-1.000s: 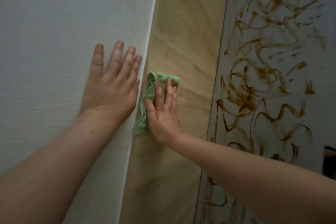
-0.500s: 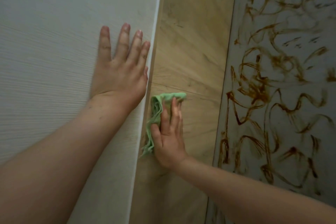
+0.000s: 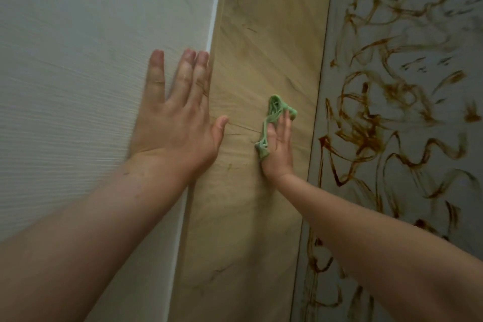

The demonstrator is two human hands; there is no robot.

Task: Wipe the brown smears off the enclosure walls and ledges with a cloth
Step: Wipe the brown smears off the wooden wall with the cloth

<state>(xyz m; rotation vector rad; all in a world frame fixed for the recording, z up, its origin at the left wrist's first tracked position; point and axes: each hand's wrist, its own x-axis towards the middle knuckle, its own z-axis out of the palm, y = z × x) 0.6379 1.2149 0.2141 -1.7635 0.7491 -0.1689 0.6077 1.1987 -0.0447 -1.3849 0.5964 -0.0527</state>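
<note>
While left hand [image 3: 172,123] lies flat and open on the white wall [image 3: 78,60], right hand [image 3: 278,146] presses cloth [image 3: 277,107] flat-fingered; smears [image 3: 366,125] sit right of it, nearer that hand.

Head camera faces the wooden panel [image 3: 261,34] closely.

An indoor panelled enclosure: white board [image 3: 91,73], wood-grain panel [image 3: 261,34], brown-smeared grey wall [image 3: 407,206].

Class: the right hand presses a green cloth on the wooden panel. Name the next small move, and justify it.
Probably slide the green cloth rightward under the right hand onto the grey wall: thick brown smears cover it, while the wooden panel shows only faint marks.
</note>
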